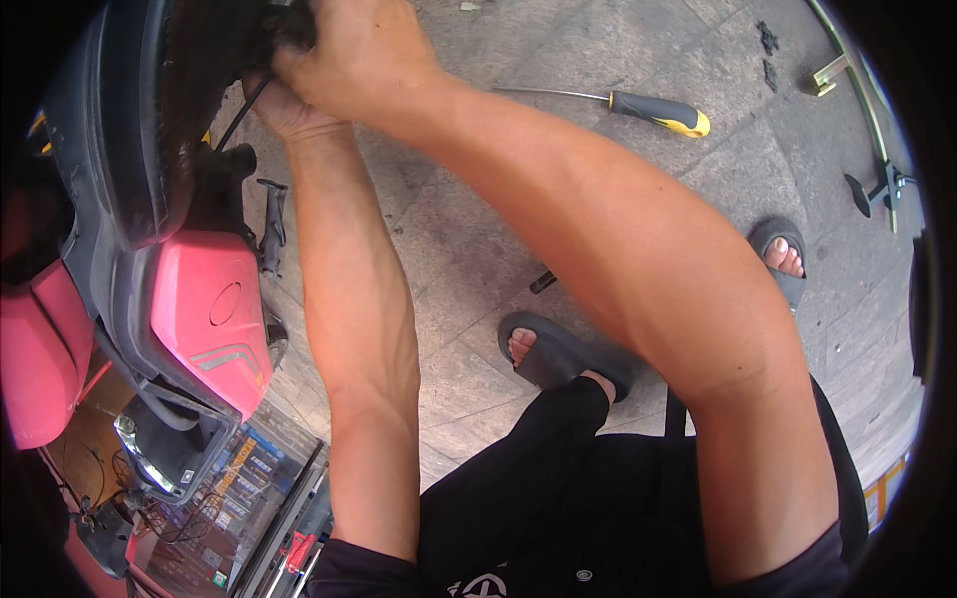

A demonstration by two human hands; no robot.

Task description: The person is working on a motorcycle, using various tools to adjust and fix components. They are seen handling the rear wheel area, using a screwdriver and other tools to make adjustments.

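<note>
Both forearms fill the middle of the frame, rising from my black clothing at the lower edge toward the top left, where my hands meet at the dark underside of a scooter. My right hand [349, 50] lies over the top, knuckles up, fingers curled down and closed onto a black part [284, 22] at the scooter's edge; the part is mostly hidden beneath them. My left hand [284, 105] sits just under the right, pressed against the same spot, its fingers hidden behind the right hand and the bodywork, so I cannot tell how they are set. A thin black cable [241, 112] runs down and left from between the two hands. That part shows only as a small dark, matte shape against the grey scooter body [110, 149], whose pink panel [214, 314] sits lower on the left. On the paved ground [469, 229] a screwdriver [638, 107] with a black and yellow handle lies well apart from my hands, to the right. My feet in dark sandals [558, 354] stand below.
</note>
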